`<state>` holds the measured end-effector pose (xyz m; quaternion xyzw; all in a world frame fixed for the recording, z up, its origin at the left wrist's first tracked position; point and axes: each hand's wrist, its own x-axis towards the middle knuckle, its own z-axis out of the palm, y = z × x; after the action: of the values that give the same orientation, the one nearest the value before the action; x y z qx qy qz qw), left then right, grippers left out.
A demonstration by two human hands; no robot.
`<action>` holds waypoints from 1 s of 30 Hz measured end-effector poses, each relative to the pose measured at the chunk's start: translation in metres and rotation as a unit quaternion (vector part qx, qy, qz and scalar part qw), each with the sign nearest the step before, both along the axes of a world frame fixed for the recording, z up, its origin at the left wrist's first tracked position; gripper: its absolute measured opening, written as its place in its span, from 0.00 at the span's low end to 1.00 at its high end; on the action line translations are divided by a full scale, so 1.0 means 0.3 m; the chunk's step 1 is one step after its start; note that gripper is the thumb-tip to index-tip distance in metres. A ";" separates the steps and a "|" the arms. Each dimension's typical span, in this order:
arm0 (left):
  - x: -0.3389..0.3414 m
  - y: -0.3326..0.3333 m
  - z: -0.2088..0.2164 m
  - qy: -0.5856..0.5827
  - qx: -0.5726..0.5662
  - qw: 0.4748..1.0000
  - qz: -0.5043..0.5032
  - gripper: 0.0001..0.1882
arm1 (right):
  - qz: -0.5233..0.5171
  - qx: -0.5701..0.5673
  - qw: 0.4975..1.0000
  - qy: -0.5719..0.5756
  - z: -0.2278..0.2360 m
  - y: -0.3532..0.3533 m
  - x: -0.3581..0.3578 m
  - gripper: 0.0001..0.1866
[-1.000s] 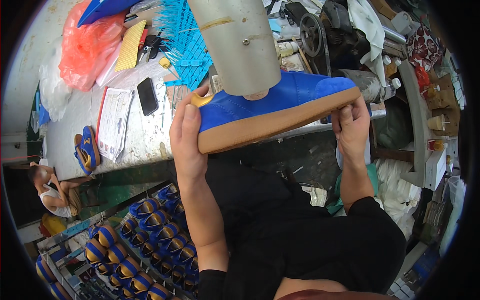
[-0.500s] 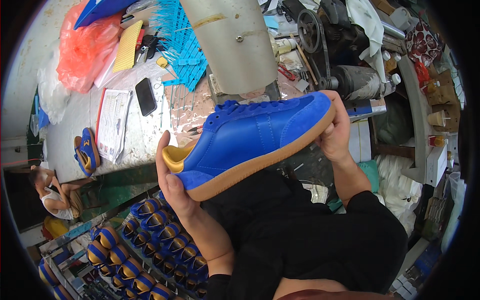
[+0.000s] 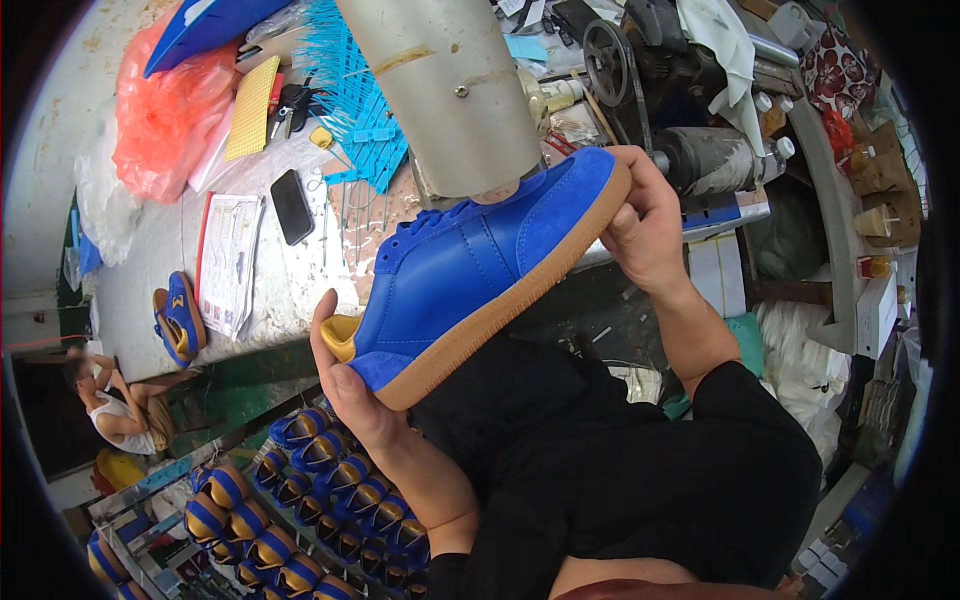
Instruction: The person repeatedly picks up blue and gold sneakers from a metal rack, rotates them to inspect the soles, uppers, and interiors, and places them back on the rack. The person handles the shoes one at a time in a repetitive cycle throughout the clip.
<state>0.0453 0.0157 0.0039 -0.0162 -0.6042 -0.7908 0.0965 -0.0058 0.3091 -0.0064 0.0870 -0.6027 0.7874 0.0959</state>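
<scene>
Blue shoe between both hands

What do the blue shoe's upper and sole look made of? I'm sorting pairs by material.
The blue shoe held between the left hand and right hand: upper looks like smooth leather with matte, napped suede-like toe and heel panels. Its sole looks like tan gum rubber, matte.

Blue suede-and-leather sneaker with tan gum sole, blue laces and yellow lining at the heel opening. It is held up in the air, off the bench, tilted: toe high to the right, heel low to the left, side panel facing the camera. Left hand cups the heel, right hand grips the toe.
</scene>
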 end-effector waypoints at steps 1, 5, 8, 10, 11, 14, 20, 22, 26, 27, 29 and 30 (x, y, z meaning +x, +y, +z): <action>0.000 0.004 0.001 0.003 -0.001 1.000 -0.006 0.41 | -0.007 -0.009 1.000 0.005 -0.002 -0.005 -0.006 0.31; -0.012 0.008 -0.012 0.006 -0.011 1.000 -0.012 0.40 | -0.031 -0.001 1.000 0.006 0.003 0.009 -0.023 0.32; -0.020 0.016 -0.019 0.007 -0.008 1.000 -0.022 0.39 | -0.040 0.027 0.999 -0.001 0.010 0.031 -0.031 0.32; -0.025 0.025 -0.027 0.007 0.007 1.000 -0.029 0.40 | -0.040 0.023 0.999 -0.002 0.004 0.042 -0.032 0.33; -0.029 0.028 -0.035 0.006 0.017 0.999 -0.031 0.40 | -0.039 0.021 0.999 -0.002 0.001 0.043 -0.033 0.33; -0.027 0.035 -0.065 0.009 0.041 0.999 -0.019 0.41 | -0.035 0.021 0.999 0.020 -0.007 0.020 -0.014 0.38; 0.032 0.009 -0.110 0.043 0.094 0.994 -0.042 0.46 | 0.045 0.036 0.998 -0.007 -0.032 0.005 0.020 0.47; 0.049 0.002 -0.107 0.039 0.086 0.995 -0.038 0.49 | 0.069 0.036 0.997 -0.009 -0.032 -0.003 0.022 0.48; 0.081 -0.022 -0.102 0.019 0.056 0.998 -0.016 0.52 | 0.107 0.031 0.993 -0.045 -0.023 -0.030 0.023 0.47; 0.086 -0.027 -0.102 0.021 0.053 0.998 -0.010 0.52 | 0.115 0.029 0.992 -0.049 -0.021 -0.037 0.021 0.47; 0.095 -0.031 -0.103 0.020 0.053 0.998 -0.003 0.52 | 0.126 0.028 0.991 -0.038 -0.019 -0.046 0.015 0.47; 0.097 -0.031 -0.104 0.020 0.054 0.998 0.000 0.52 | 0.131 0.030 0.990 -0.033 -0.018 -0.048 0.010 0.47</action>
<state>0.0745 0.0065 -0.0274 -0.0264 -0.5583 -0.8220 0.1094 -0.0027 0.2948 -0.0119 0.1421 -0.6121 0.7773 -0.0306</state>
